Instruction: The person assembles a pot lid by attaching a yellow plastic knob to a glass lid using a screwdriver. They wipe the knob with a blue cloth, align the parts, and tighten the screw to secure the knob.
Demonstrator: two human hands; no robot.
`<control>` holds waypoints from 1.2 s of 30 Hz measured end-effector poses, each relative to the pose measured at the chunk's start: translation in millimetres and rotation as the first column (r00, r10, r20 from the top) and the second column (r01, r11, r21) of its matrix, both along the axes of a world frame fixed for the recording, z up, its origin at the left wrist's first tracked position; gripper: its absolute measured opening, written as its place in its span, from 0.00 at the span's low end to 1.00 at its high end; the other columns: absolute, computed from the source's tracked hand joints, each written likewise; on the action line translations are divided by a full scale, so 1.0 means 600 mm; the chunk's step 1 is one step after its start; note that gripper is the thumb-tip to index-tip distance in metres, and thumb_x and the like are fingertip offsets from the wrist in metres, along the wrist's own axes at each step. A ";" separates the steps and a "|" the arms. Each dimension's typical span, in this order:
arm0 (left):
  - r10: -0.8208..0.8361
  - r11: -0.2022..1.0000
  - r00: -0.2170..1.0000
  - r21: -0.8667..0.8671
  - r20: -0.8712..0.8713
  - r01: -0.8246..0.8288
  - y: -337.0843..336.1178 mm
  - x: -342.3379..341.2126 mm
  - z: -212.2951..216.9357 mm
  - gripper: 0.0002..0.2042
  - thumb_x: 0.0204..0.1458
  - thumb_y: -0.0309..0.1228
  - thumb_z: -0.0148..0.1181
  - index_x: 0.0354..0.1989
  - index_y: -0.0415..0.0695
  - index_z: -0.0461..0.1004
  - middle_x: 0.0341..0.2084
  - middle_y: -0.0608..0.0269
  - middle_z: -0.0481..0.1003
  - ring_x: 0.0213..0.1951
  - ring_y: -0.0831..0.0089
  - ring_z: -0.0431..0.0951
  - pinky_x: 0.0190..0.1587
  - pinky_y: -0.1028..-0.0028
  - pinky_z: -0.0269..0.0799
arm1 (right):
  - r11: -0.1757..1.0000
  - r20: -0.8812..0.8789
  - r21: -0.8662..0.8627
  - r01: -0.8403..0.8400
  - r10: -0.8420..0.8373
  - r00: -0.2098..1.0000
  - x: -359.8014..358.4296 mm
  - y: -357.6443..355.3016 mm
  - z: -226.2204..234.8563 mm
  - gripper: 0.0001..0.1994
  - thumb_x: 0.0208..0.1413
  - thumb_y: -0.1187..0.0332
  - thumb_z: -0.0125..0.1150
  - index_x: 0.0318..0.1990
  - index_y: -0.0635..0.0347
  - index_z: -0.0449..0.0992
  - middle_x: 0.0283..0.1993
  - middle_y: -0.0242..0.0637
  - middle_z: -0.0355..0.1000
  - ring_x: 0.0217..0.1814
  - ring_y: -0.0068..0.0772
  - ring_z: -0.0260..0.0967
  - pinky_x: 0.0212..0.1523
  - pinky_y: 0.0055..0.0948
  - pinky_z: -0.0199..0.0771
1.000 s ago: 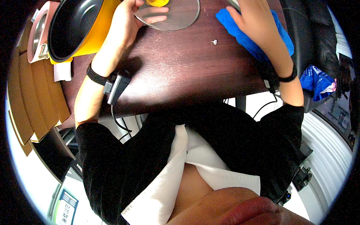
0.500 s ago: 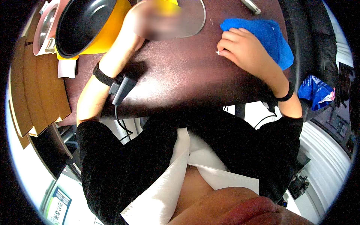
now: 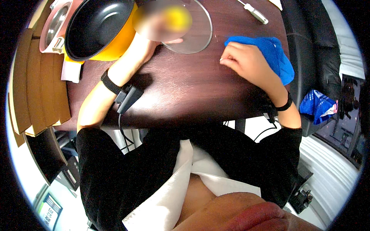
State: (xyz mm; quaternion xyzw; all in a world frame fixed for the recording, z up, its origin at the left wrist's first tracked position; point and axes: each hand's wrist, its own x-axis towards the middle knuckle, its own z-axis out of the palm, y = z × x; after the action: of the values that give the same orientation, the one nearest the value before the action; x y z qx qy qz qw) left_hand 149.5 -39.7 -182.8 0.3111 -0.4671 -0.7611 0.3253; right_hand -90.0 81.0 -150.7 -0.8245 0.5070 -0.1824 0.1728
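On the dark red-brown table, my left hand [image 3: 149, 41] reaches to the clear glass lid [image 3: 198, 42] with a thin rim. A blur covers most of that hand and a round yellow part [image 3: 179, 18] over the lid. One finger shows, stretched out across the glass; whether the others grip anything is hidden. My right hand [image 3: 243, 57] is closed, fingers curled and thumb pressed to them, against the near left side of a blue cloth [image 3: 283, 63]. Whatever sits in its fingertips is too small to name.
A yellow pot [image 3: 122, 48] with a black inside stands left of the lid, beside a pink-rimmed container [image 3: 43, 44]. A white-handled tool [image 3: 256, 14] lies at the far right. Brown cardboard [image 3: 42, 84] borders the left; a blue packet [image 3: 317, 106] rests beyond the right edge.
The view has shifted, so the table's things sit lower and more of the white-handled tool shows. My right fingers have curled in further; the small white bit at their tips hardly shows now.
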 end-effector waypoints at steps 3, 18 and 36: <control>-0.043 0.999 0.999 -0.013 -0.018 0.042 0.002 0.002 -0.003 0.23 0.50 0.33 0.34 0.54 0.34 0.55 0.51 0.46 0.63 0.45 0.49 0.71 0.46 0.60 0.71 | 0.993 0.150 0.022 0.120 -0.122 0.981 0.010 -0.027 0.021 0.05 0.47 0.70 0.60 0.27 0.62 0.72 0.23 0.30 0.66 0.22 0.17 0.63 0.21 0.19 0.60; 0.036 0.970 0.999 -0.241 -0.025 -0.041 0.033 -0.009 0.030 0.27 0.50 0.33 0.40 0.59 0.32 0.51 0.53 0.48 0.62 0.44 0.53 0.73 0.45 0.65 0.73 | 0.978 0.502 -0.036 0.206 -0.161 0.850 0.084 -0.107 -0.055 0.04 0.47 0.71 0.61 0.29 0.60 0.75 0.24 0.33 0.68 0.19 0.22 0.63 0.21 0.21 0.63; 0.016 0.963 1.000 -0.268 -0.024 -0.022 0.052 -0.012 0.045 0.27 0.48 0.28 0.38 0.60 0.35 0.50 0.55 0.48 0.61 0.47 0.55 0.72 0.49 0.65 0.70 | 0.960 0.460 -0.115 0.257 -0.178 0.870 0.082 -0.104 -0.043 0.07 0.44 0.69 0.64 0.27 0.60 0.73 0.24 0.33 0.69 0.22 0.21 0.66 0.23 0.20 0.66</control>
State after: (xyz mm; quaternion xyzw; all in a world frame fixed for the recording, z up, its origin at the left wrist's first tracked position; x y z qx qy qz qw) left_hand 142.3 -8.3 -155.8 0.2607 -0.5592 -0.6910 0.3767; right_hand -40.5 18.5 -176.3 -0.7101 0.5260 -0.4276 0.1906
